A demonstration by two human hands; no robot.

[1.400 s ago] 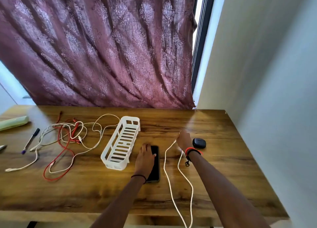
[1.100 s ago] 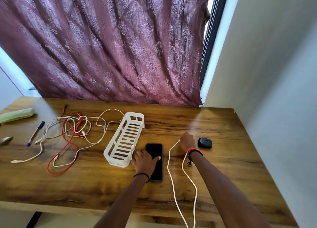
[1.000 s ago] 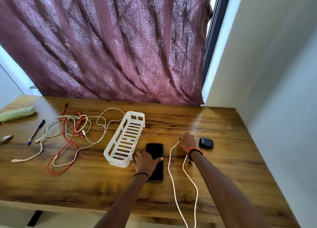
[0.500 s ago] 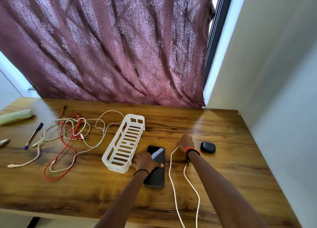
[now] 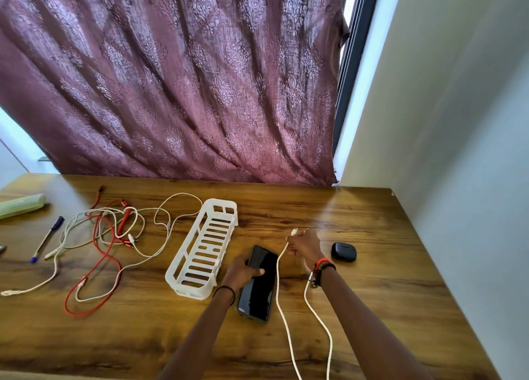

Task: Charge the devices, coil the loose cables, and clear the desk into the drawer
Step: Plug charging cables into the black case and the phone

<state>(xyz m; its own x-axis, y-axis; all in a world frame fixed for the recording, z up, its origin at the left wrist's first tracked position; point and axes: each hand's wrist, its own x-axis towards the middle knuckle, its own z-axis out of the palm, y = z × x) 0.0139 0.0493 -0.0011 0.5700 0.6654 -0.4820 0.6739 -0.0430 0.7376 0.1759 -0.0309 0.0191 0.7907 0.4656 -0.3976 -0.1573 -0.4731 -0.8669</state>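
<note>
A black phone lies screen-up on the wooden desk, slightly tilted. My left hand grips its left edge, thumb across the screen. My right hand pinches a white charging cable just below its plug, which points up beyond the phone's far end. The cable runs back in two strands to the near desk edge. A small black earbud case sits right of my right hand. A tangle of white and red cables lies at the left.
A white slotted plastic basket stands just left of the phone. A blue pen and a pale green case lie at the far left. A maroon curtain hangs behind the desk; a white wall bounds the right.
My left hand slid from on top of the phone to its left edge and turned the phone slightly. My right hand lifted the cable's plug end off the desk.
</note>
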